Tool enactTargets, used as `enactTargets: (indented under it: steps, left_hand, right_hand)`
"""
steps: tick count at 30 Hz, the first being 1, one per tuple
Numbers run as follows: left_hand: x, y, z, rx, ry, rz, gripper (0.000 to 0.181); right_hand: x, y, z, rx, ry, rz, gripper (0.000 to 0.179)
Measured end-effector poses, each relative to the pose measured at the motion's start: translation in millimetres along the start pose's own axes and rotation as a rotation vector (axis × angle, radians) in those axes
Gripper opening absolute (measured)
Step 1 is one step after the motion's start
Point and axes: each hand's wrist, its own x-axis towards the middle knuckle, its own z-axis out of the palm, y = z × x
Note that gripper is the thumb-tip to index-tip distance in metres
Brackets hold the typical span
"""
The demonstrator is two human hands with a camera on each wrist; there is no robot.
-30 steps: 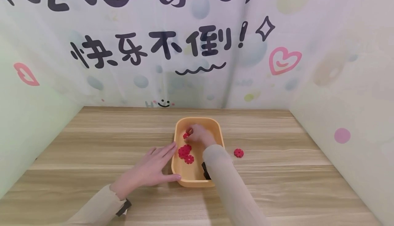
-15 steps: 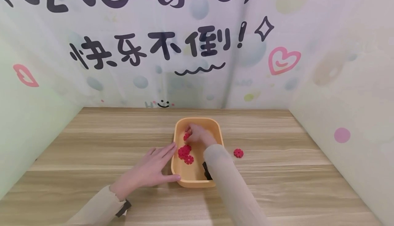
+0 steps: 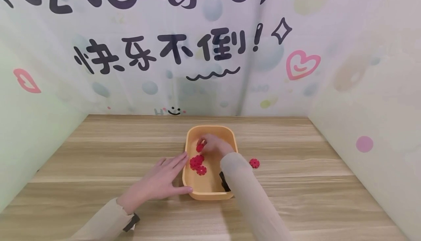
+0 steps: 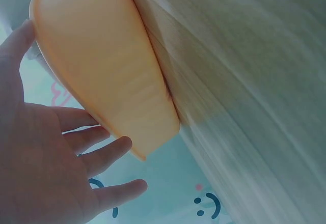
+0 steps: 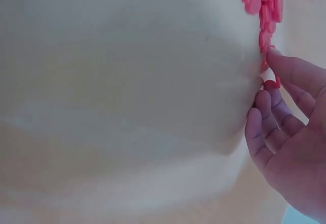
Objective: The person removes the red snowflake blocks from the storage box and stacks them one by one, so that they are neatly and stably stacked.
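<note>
Red and flower-shaped, a small disc is pinched between the right hand's thumb and fingertips, inside the orange tray near its left wall. Being round, it has no clear long axis; its exact facing is too small to tell. More red pieces cluster nearer the person. Along the left rim, the left hand spreads straight fingers, probably steadying the tray, whose long axis runs away from the person. Outside, one lone piece lies to the right on the wooden table.

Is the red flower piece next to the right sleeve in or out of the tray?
Out: the head view shows that red flower piece lying on the wooden tabletop, outside the orange tray.
</note>
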Motion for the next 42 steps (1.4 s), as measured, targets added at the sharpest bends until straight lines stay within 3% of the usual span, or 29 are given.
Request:
enactTargets:
  steps: [7,19,23,31,42]
  left_hand:
    - [-0.3,-0.8,-0.7,-0.006,0.004,-0.003,0.091]
    - [-1.5,-2.4,-0.8,-0.011,0.004,-0.003,0.090]
    - [-1.4,-2.9,-0.2,-0.009,0.002,-0.006,0.090]
    - [-1.6,-2.1,-0.5,-0.020,-0.017,-0.023,0.091]
    - [-1.7,-2.5,1.1,-0.018,-0.001,-0.009,0.091]
  right_hand:
    - [-2.8,-6,-11,-0.064,0.023,0.002,0.029]
    - [-7.8,-17,-38,-0.184,0.024,-0.083,0.027]
    - [-13.6,-20,-50,-0.175,0.025,-0.102,0.025]
    - [-32.3,-15,-64,-0.197,0.028,-0.203,0.025]
    - [-49.8,13,-64,-0.270,0.051,-0.402,0.028]
